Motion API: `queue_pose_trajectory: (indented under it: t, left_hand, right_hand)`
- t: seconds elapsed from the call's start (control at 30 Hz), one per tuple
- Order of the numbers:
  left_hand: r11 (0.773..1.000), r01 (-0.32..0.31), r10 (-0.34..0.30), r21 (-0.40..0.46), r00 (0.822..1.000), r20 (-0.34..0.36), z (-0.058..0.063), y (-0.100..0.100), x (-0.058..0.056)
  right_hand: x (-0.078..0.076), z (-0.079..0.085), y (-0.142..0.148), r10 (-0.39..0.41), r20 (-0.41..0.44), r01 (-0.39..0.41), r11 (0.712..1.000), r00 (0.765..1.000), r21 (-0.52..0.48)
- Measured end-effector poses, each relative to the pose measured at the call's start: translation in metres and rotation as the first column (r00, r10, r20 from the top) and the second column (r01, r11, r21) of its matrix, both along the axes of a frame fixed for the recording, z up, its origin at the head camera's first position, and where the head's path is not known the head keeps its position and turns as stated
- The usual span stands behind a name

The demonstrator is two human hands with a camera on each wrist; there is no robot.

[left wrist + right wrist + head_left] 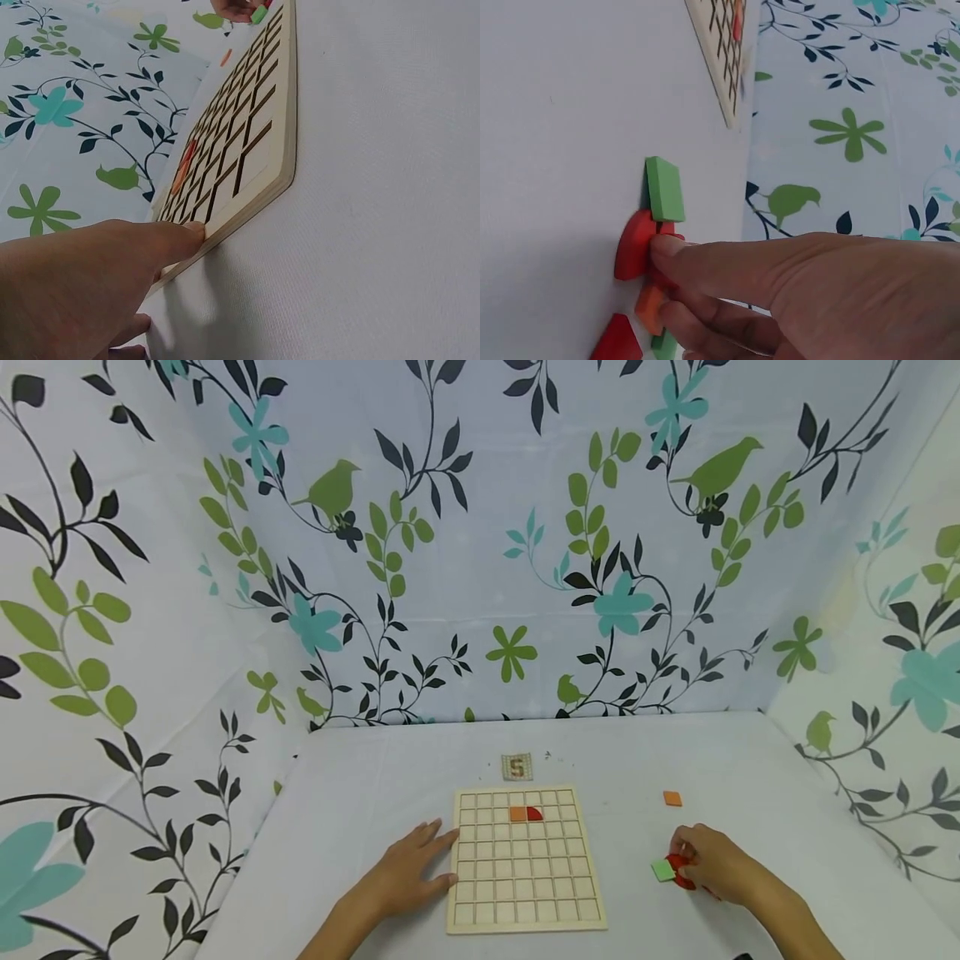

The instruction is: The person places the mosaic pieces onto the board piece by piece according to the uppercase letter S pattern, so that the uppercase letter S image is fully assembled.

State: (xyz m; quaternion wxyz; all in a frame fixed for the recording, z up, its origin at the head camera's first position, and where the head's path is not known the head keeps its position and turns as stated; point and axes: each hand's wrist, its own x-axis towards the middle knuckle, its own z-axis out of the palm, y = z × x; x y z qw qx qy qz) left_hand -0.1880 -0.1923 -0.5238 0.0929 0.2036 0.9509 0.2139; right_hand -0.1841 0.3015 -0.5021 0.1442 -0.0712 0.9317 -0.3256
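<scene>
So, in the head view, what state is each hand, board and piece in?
Board: flat, two cells filled.
Left hand: touching board's edge.
Right hand: fingers curled on red pieces.
Placed orange square: seated in board.
Placed red piece: in adjoining cell.
Loose orange square: lying off the board.
Green piece: off the board.

The left hand (415, 870) and right hand (716, 862) are bare — as are the left forearm (341, 922) and right forearm (783, 910), slim and narrowing toward the wrist. The left thumb (169, 241) and right thumb (712, 264) have rounded tips.
</scene>
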Motion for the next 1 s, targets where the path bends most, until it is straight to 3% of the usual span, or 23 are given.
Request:
queue_pose_trajectory:
  t: [0.1, 0.37, 0.73, 0.87, 1.0]
  left_hand:
    - [1.000, 0.002, -0.002, -0.001, 1.000, 0.005, 0.001, 0.001, 0.001]
    - [1.000, -0.003, 0.003, -0.007, 1.000, 0.001, 0.003, 0.001, 0.001]
    - [1.000, -0.003, 0.002, -0.011, 1.000, -0.014, -0.001, 0.001, 0.002]
    - [1.000, 0.000, 0.000, -0.013, 1.000, -0.012, -0.001, 0.000, 0.001]
    - [1.000, 0.001, -0.001, -0.014, 1.000, -0.012, -0.002, 0.000, 0.001]
  right_hand:
    - [-0.002, -0.003, -0.003, -0.011, -0.016, 0.011, 1.000, 1.000, 0.021]
    - [-0.014, -0.008, -0.009, 0.056, -0.157, -0.036, 0.991, 0.986, 0.128]
    - [-0.035, -0.019, -0.037, 0.000, -0.142, 0.021, 0.989, 0.990, 0.146]
    - [-0.035, -0.014, -0.045, -0.044, -0.100, 0.060, 0.985, 0.994, 0.163]
    - [-0.031, -0.005, -0.043, -0.022, -0.098, 0.037, 0.987, 0.995, 0.154]
